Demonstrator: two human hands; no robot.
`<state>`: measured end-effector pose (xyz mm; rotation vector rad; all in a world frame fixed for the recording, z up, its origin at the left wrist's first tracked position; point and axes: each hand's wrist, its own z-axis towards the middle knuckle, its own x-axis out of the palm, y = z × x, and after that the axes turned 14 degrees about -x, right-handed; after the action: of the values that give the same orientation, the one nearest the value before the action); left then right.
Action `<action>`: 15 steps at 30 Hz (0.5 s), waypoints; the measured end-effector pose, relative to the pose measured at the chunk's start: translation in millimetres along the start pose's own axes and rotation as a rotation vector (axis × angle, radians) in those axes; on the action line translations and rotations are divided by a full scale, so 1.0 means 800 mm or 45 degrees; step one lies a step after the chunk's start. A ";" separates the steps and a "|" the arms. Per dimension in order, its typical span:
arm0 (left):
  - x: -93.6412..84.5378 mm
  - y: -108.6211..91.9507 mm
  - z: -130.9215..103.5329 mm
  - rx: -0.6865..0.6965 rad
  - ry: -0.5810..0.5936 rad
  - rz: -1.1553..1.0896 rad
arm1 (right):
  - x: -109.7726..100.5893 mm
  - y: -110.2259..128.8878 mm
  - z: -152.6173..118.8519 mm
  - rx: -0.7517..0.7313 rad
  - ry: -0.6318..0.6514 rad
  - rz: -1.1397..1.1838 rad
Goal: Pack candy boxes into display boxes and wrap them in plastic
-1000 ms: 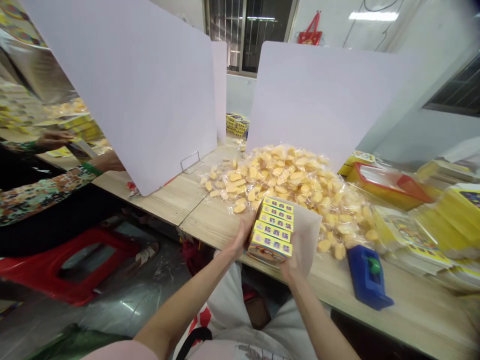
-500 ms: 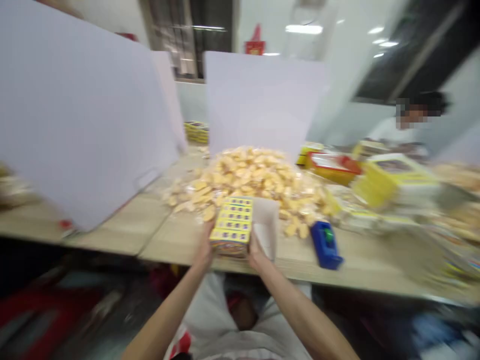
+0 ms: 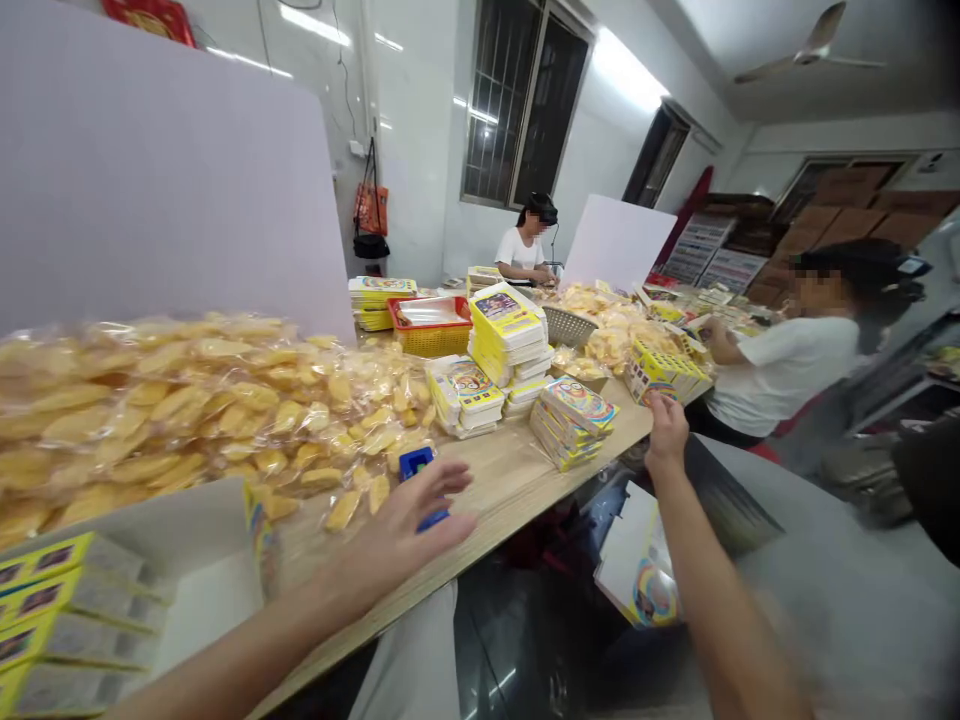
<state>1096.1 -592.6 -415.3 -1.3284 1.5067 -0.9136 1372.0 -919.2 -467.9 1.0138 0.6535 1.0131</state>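
My left hand [image 3: 424, 505] is open, fingers apart, over the table edge beside a blue tape dispenser [image 3: 415, 462] that it partly covers. My right hand [image 3: 666, 435] stretches far out to the right, its fingers closed on the near end of a group of small yellow boxes [image 3: 664, 368]. At lower left, an open white carton [image 3: 217, 575] holds several yellow-ended small boxes [image 3: 56, 610]; neither hand grips it. A big heap of clear-wrapped yellow pieces [image 3: 225, 400] lies behind the carton and left hand.
Stacks of printed yellow cartons [image 3: 506, 330] and flat printed packs [image 3: 574, 415] stand mid-table near a red-and-yellow basket [image 3: 431, 330]. A co-worker [image 3: 795, 360] sits at right, another person [image 3: 525, 250] at the back. A printed white carton [image 3: 645, 560] sits below the table edge.
The view has swung to the right. Both hands have left the block of yellow boxes they held, which now sits at lower left. My right hand has reached out to other boxes.
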 end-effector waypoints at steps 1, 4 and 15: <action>0.021 -0.008 0.045 -0.075 0.085 -0.107 | 0.000 -0.019 0.032 0.121 0.058 0.008; 0.079 -0.025 0.175 -0.251 0.203 -0.334 | 0.009 -0.063 0.099 0.410 0.328 0.059; 0.216 0.000 0.432 -0.711 0.520 -1.074 | 0.037 -0.168 0.137 1.172 1.077 0.320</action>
<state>1420.2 -751.4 -552.7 -2.3988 1.5671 -1.4013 1525.7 -956.2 -545.2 1.4640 1.8357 1.4050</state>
